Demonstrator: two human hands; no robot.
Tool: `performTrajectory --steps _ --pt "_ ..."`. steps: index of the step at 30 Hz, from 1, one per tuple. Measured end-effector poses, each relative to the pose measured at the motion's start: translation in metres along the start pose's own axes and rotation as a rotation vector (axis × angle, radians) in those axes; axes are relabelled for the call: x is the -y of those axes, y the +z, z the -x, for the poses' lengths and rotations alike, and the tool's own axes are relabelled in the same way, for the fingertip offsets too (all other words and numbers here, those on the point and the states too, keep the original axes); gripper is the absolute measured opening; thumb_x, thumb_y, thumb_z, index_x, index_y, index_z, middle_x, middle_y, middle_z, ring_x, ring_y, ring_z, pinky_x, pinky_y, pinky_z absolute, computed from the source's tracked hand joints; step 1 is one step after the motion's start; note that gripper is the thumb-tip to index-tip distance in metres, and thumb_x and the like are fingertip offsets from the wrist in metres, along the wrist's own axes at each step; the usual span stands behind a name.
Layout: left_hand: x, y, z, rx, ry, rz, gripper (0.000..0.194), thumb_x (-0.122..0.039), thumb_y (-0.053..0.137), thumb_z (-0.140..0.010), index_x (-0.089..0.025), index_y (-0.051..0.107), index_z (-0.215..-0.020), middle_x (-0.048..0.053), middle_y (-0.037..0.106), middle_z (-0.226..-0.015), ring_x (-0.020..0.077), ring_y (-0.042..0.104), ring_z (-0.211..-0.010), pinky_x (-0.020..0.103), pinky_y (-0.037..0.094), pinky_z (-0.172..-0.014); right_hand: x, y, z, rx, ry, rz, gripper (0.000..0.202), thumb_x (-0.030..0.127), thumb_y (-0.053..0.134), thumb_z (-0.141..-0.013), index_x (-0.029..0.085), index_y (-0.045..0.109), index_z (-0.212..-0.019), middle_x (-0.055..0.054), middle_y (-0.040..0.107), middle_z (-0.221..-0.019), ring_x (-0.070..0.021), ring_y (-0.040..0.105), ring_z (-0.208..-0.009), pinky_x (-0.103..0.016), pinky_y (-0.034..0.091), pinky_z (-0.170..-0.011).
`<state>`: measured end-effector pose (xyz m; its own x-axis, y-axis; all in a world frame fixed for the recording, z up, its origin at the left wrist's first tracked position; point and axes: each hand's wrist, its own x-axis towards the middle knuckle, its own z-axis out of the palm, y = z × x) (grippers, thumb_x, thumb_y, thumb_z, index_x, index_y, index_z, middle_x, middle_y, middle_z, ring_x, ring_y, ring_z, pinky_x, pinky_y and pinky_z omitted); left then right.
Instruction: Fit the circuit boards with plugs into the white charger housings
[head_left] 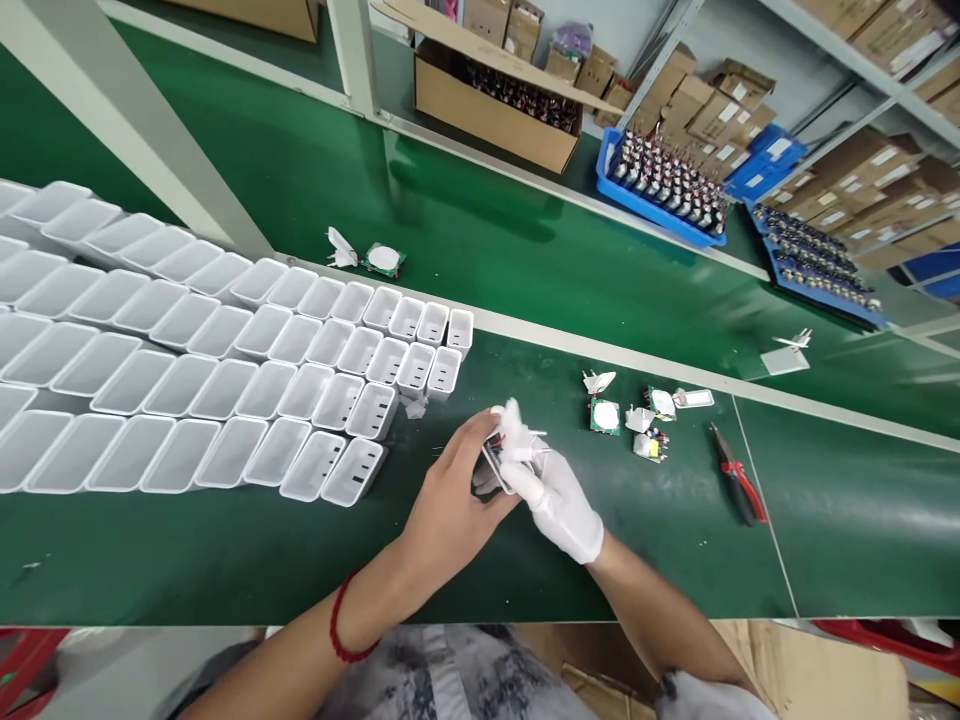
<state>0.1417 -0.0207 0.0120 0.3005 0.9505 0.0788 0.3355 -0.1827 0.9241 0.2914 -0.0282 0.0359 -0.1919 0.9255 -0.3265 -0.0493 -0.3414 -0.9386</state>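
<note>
My left hand point(454, 490), bare with a red cord at the wrist, is closed around a small white plastic case point(496, 462). Dark parts and a bit of red wire show in the case's opening. My right hand point(559, 500), in a white glove, is closed at that opening with its fingers pressed to a white piece point(516, 432). The glove and the white piece blend together, so its exact shape is unclear. Left of my hands, rows of open white plastic cases point(289, 390) stand side by side, several with small slots in their bottoms.
Red-handled pliers point(739, 480) lie on the green table point(600, 590) to the right. Nearer are green circuit boards point(604, 416) with white discs and loose white parts. Behind the rail stand a blue tray point(664, 195) of small parts and a cardboard box point(495, 110).
</note>
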Motion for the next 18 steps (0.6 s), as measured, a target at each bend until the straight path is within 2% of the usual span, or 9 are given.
performTrajectory --steps 4,8,13,18 --pt "-0.002 0.003 0.002 -0.016 0.049 -0.038 0.059 -0.021 0.069 -0.081 -0.027 0.046 -0.135 0.009 0.054 -0.143 0.0253 0.063 -0.119 0.034 0.059 -0.09 -0.009 0.005 0.001 -0.1 -0.027 -0.035 0.058 0.05 0.064 -0.086 0.021 0.055 -0.135 -0.007 0.069 -0.107 -0.0216 0.066 -0.087 -0.038 0.056 -0.083" --pt "-0.004 0.004 0.003 -0.033 0.028 -0.093 0.055 -0.019 0.069 -0.079 -0.026 0.051 -0.131 0.01 0.057 -0.14 0.0254 0.068 -0.111 0.034 0.061 -0.086 -0.023 0.008 0.004 -0.159 -0.053 -0.132 0.052 0.047 0.069 -0.083 0.023 0.062 -0.128 -0.005 0.072 -0.091 -0.0215 0.066 -0.076 -0.037 0.056 -0.072" --pt "-0.006 -0.003 -0.004 0.019 0.014 -0.134 0.054 -0.016 0.068 -0.076 -0.026 0.054 -0.127 0.008 0.061 -0.135 0.0258 0.071 -0.102 0.037 0.061 -0.082 -0.034 0.014 0.004 -0.215 -0.04 -0.259 0.046 0.047 0.07 -0.081 0.028 0.065 -0.123 -0.005 0.071 -0.113 -0.0258 0.068 -0.091 -0.039 0.056 -0.077" --pt "-0.005 -0.007 -0.01 0.046 0.041 -0.086 0.053 -0.024 0.07 -0.078 -0.025 0.051 -0.128 0.008 0.067 -0.125 0.0235 0.072 -0.097 0.034 0.062 -0.079 -0.023 0.014 0.004 -0.208 0.008 -0.322 0.042 0.047 0.065 -0.086 0.025 0.065 -0.122 -0.004 0.071 -0.114 -0.0255 0.066 -0.102 -0.041 0.056 -0.089"
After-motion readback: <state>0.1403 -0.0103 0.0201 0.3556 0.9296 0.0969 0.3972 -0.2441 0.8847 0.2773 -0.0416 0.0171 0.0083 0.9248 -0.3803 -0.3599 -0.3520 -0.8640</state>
